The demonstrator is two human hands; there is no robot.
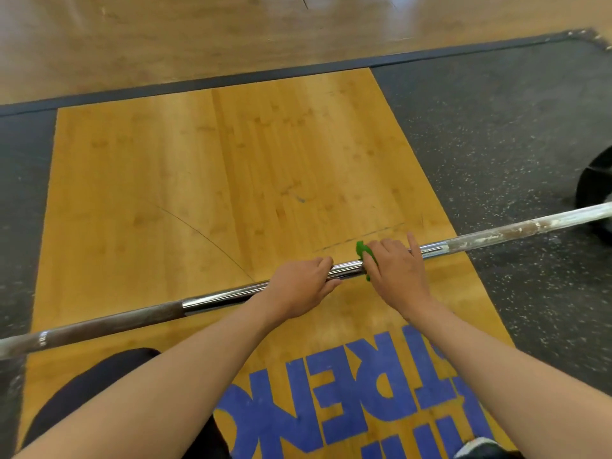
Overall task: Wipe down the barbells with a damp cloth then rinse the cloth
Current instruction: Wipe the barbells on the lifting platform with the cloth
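On the barbell [215, 298], the left hand [299, 286] grips steel; beside it, right hand [395, 273] fingers [381, 246] clamp the cloth [362, 250]: press firmly toward the chalk [490, 238].

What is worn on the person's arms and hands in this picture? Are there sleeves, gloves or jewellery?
Nothing worn shows. The left forearm and right forearm are bare as far as the frame edge, with no sleeves. The left hand and right hand have no gloves, and no watch, bracelet or ring is visible.
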